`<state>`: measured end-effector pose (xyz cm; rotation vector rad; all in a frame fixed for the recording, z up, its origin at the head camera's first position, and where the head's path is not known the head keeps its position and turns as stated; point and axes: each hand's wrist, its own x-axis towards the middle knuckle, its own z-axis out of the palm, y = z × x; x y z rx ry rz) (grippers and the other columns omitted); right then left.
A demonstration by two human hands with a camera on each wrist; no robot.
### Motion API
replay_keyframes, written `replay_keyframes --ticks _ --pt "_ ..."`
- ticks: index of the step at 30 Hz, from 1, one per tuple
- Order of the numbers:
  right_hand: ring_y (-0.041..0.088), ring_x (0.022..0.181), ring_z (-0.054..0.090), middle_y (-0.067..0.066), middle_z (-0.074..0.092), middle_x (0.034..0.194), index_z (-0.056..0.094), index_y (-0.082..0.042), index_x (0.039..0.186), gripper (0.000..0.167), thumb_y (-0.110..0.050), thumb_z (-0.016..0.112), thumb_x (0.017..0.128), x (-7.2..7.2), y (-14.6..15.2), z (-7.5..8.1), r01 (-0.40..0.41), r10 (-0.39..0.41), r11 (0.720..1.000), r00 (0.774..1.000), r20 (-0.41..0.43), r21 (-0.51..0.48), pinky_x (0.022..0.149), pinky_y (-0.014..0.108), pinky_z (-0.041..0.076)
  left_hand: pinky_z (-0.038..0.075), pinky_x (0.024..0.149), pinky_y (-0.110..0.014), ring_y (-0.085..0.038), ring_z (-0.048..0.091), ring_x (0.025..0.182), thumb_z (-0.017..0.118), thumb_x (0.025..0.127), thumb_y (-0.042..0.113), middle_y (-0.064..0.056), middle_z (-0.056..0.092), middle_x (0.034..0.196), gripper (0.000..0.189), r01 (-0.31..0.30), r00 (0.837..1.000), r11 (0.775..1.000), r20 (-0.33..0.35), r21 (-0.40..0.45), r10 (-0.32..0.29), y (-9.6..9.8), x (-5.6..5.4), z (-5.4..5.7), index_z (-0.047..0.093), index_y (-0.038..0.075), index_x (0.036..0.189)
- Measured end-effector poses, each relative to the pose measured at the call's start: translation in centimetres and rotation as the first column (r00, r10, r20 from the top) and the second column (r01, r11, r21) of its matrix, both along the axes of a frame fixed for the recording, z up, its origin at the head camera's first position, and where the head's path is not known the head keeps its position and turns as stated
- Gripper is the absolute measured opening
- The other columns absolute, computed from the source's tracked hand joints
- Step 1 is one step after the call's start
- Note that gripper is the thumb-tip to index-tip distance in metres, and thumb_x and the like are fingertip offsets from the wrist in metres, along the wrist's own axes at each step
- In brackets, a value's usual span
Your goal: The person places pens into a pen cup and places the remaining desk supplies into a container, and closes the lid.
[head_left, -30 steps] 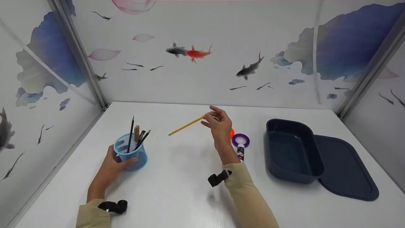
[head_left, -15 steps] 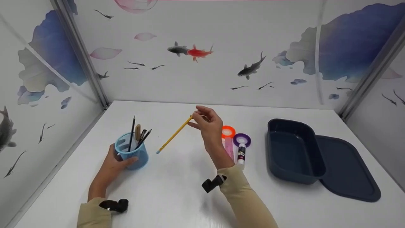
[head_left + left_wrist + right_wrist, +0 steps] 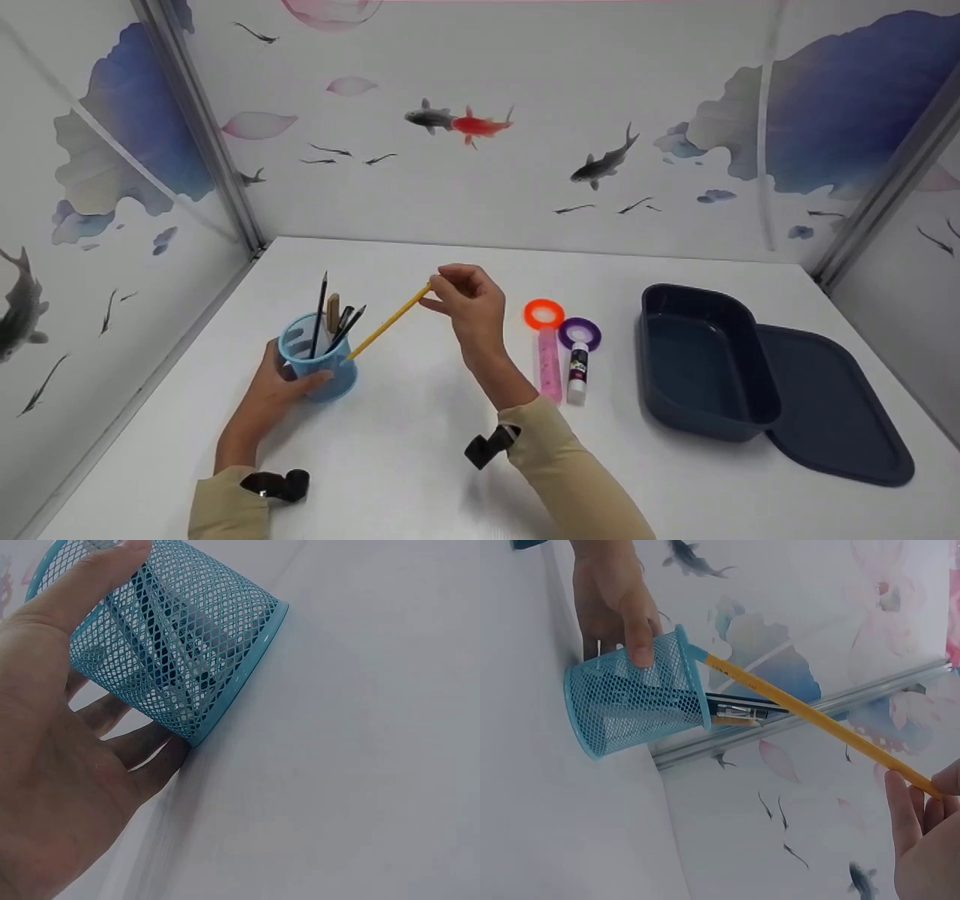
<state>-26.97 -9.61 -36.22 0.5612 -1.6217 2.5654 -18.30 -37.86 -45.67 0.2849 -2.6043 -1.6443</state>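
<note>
My left hand [image 3: 264, 394] grips a light-blue mesh pen holder [image 3: 339, 385] low on its side. In the left wrist view the thumb lies across the mesh wall [image 3: 217, 622] and the fingers curl behind it. Inside stand a dark pencil [image 3: 321, 304], a tan-handled item [image 3: 333, 311] and other dark pens. Between thumb and fingertips, my right hand [image 3: 478, 315] pinches a yellow pencil [image 3: 390, 322] near its upper end. The pencil slants down leftward, and its blue lower tip [image 3: 697, 653] is right at the holder's rim in the right wrist view.
To the right of my right arm lie an orange ring [image 3: 529, 319], a purple ring [image 3: 596, 341], a pink strip [image 3: 550, 367] and a glue stick [image 3: 577, 386]. Farther right, a dark-blue box [image 3: 701, 427] overlaps its flat lid [image 3: 840, 405]. Printed panels enclose the table.
My right hand has moved left and slightly down, bringing the yellow pencil from over the middle of the table to the holder. The rings and pink strip are now uncovered. The left hand keeps its grip.
</note>
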Motion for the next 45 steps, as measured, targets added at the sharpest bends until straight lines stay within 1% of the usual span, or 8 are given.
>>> replay_keyframes --ticks 6,13,18,23,31,37,41,45 --pt "0.016 0.087 0.067 0.006 0.064 0.096 0.064 0.006 0.107 0.018 0.001 0.069 0.09 0.2 -1.2 1.0 -0.023 0.023 0.999 1.0 -0.002 -0.031 0.082 0.042 0.063 0.018 0.124 -0.061 -0.044 0.011 0.155 0.076 0.088 0.035 -0.02 0.015 0.166 0.105 -0.001 1.0 1.0 0.005 0.005 0.001 -0.1 -0.2 -0.1 0.002 0.013 0.159" --pt "0.016 0.091 0.068 0.007 0.063 0.099 0.063 0.006 0.109 0.02 -0.002 0.068 0.092 0.3 -2.6 1.2 -0.061 0.062 0.998 0.998 -0.014 0.025 0.085 0.039 0.063 0.015 0.125 -0.062 -0.042 0.009 0.156 0.076 0.089 0.034 -0.018 0.012 0.168 0.105 -0.003 1.0 1.0 0.008 0.016 0.003 -0.2 -0.3 -0.3 0.002 0.013 0.159" --pt "0.015 0.091 0.067 0.007 0.062 0.099 0.063 0.006 0.109 0.02 -0.003 0.068 0.093 0.2 -3.4 0.8 -0.053 0.054 0.998 0.999 -0.009 0.045 0.086 0.038 0.062 0.016 0.125 -0.062 -0.042 0.011 0.156 0.076 0.088 0.035 -0.019 0.014 0.167 0.105 0.004 1.0 1.0 -0.007 0.021 -0.004 0.1 -0.1 -0.1 0.003 0.012 0.159" --pt "0.015 0.091 0.067 0.009 0.063 0.099 0.063 0.008 0.109 0.021 -0.004 0.068 0.093 0.1 -3.8 0.1 -0.033 0.035 0.997 0.999 -0.03 0.067 0.086 0.037 0.062 0.016 0.124 -0.063 -0.043 0.011 0.156 0.077 0.088 0.038 -0.018 0.013 0.167 0.105 0.005 1.0 1.0 -0.014 0.018 -0.004 0.2 0.0 -0.1 0.003 0.012 0.159" --pt "0.015 0.091 0.066 0.013 0.063 0.1 0.065 0.008 0.106 0.018 -0.003 0.068 0.092 -0.1 -4.0 -0.2 0.019 -0.014 0.998 0.997 -0.074 0.064 0.085 0.036 0.063 0.019 0.124 -0.061 -0.044 0.011 0.155 0.077 0.089 0.033 -0.019 0.013 0.167 0.104 0.016 1.0 1.0 -0.022 0.026 -0.016 -0.1 0.0 -0.2 0.003 0.012 0.159" --pt "0.015 0.095 0.067 0.014 0.064 0.104 0.066 0.004 0.107 0.017 -0.006 0.068 0.093 0.3 -4.3 -0.5 0.028 -0.013 0.988 0.995 -0.101 0.153 0.085 0.032 0.062 0.022 0.124 -0.059 -0.045 0.014 0.154 0.077 0.089 0.032 -0.021 0.016 0.166 0.103 0.018 0.999 0.999 -0.03 0.03 -0.017 -0.1 0.0 -0.2 0.004 0.011 0.158" --pt "0.015 0.097 0.067 0.013 0.065 0.105 0.068 0.001 0.106 0.017 -0.009 0.069 0.093 0.5 -4.6 -0.9 0.033 -0.005 0.976 0.992 -0.129 0.215 0.087 0.029 0.062 0.021 0.125 -0.059 -0.045 0.013 0.155 0.076 0.089 0.033 -0.021 0.016 0.166 0.103 0.012 1.0 1.0 -0.02 0.026 -0.012 0.0 0.0 -0.2 0.003 0.013 0.159" --pt "0.014 0.097 0.067 0.012 0.066 0.105 0.068 0.001 0.107 0.018 -0.009 0.07 0.093 0.6 -4.9 -1.4 0.019 0.011 0.971 0.992 -0.125 0.24 0.087 0.027 0.061 0.019 0.125 -0.06 -0.044 0.012 0.155 0.076 0.089 0.034 -0.021 0.016 0.166 0.104 0.008 1.0 1.0 -0.015 0.019 -0.008 0.0 0.0 -0.1 0.002 0.013 0.159"
